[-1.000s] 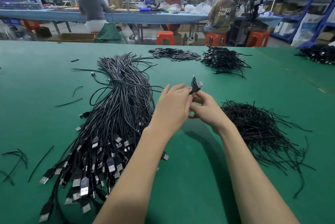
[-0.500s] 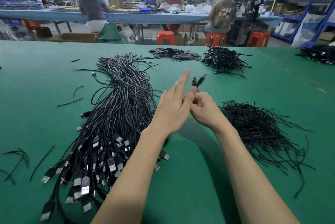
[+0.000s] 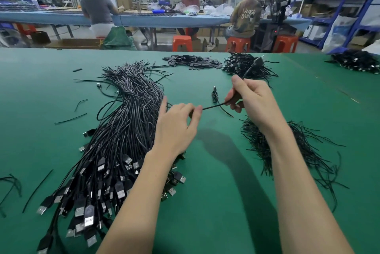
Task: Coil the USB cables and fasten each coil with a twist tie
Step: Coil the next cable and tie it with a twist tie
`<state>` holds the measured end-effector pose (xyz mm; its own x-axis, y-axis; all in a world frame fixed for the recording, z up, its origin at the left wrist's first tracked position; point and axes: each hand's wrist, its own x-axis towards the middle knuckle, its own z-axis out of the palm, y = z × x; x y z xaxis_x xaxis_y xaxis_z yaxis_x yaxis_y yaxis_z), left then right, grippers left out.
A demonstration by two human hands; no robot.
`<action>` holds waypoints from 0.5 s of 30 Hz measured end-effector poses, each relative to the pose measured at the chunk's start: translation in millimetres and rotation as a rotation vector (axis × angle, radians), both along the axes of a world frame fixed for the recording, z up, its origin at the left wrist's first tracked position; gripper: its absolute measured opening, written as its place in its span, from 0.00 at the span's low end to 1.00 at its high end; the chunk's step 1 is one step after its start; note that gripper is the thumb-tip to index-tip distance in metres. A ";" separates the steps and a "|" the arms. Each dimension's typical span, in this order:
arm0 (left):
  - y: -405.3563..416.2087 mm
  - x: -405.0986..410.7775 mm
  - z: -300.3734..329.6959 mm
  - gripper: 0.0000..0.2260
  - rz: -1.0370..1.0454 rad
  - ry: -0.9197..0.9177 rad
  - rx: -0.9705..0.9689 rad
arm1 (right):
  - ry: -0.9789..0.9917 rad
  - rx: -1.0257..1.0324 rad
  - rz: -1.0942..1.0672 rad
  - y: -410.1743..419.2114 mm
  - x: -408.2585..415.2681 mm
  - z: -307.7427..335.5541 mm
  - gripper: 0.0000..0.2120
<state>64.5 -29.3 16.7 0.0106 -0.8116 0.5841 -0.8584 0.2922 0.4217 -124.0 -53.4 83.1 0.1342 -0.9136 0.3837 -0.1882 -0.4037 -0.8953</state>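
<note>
Both hands raised over the table [image 3: 205, 202]: left hand [image 3: 174, 126] and right hand [image 3: 255, 101] fingers pinch one cable [image 3: 213, 106].

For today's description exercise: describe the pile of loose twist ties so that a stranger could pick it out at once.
Start at the green table and find the person's right hand. Beside that wrist, on the near right, lies the twist tie pile. Unlike the cable bundle on the left, its thin black strands carry no plugs.

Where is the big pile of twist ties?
In the head view, the twist tie pile lies on the green table on the right side, under and beside the right forearm.
</note>
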 end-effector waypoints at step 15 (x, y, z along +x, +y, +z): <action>35.9 -114.3 20.5 0.20 -0.460 0.124 0.541 | 0.065 0.272 0.023 -9.8 -15.7 -14.8 0.23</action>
<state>-49.8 6.6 37.2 -0.3614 -0.9252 0.1159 -0.6349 0.3352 0.6961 -139.6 -63.2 68.2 0.1726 -0.9782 0.1152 -0.2421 -0.1555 -0.9577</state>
